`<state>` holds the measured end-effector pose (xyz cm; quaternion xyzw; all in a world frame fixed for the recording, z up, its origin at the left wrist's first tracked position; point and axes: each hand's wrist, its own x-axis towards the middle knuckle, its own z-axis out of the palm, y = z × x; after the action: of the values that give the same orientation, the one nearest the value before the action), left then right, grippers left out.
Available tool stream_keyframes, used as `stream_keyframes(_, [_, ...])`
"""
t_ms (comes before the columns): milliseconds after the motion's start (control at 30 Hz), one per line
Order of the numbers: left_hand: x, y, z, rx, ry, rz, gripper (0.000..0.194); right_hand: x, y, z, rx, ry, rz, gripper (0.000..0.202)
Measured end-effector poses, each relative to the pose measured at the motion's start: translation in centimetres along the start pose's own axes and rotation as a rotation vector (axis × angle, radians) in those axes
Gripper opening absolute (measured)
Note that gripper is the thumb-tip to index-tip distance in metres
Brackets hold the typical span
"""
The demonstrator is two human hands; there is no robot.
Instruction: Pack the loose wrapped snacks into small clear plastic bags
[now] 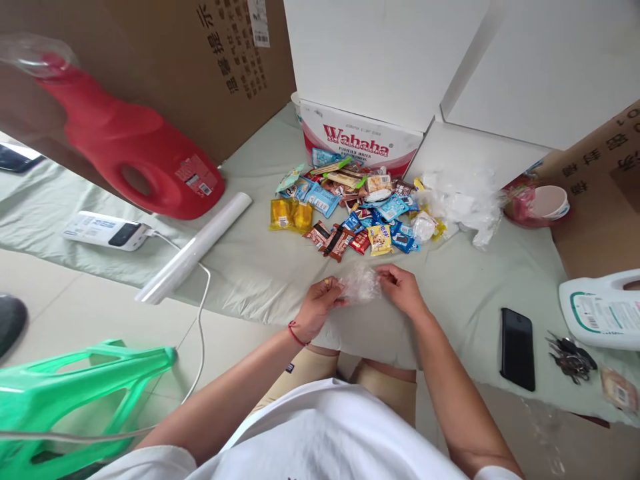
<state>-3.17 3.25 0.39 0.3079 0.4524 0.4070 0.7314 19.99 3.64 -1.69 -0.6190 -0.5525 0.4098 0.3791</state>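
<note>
A crumpled clear plastic bag (361,283) is stretched between my two hands above the front of the cloth-covered surface. My left hand (320,303), with a red string on its wrist, pinches the bag's left side. On the other side, the fingers of my right hand (399,288) are closed on its edge. Just beyond lies a heap of wrapped snacks (350,200) in blue, brown, red and yellow packets. A yellow cookie packet (380,240) and brown packets (338,243) lie at its near edge. Whether the bag holds anything I cannot make out.
Behind the heap stands a Wahaha carton (360,137), with white plastic bags (463,200) to its right. Leftward are a red jug (145,153), a film roll (195,247) and a corded power bank (107,230). A phone (517,348), keys (573,359) and white bottle (603,310) lie right.
</note>
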Motion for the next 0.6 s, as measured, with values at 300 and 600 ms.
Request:
stream_keyframes(300, [-0.8,0.1,-1.4,-0.319,0.018,-0.036,0.029,-4.2,-1.0,0.6,-0.034,0.270,-0.102,0.037])
stream_keyframes(600, [-0.2,0.5,-1.1,-0.372,-0.031,-0.069,0.026,-5.9,-1.0,2.4,0.005,0.052,-0.106,0.020])
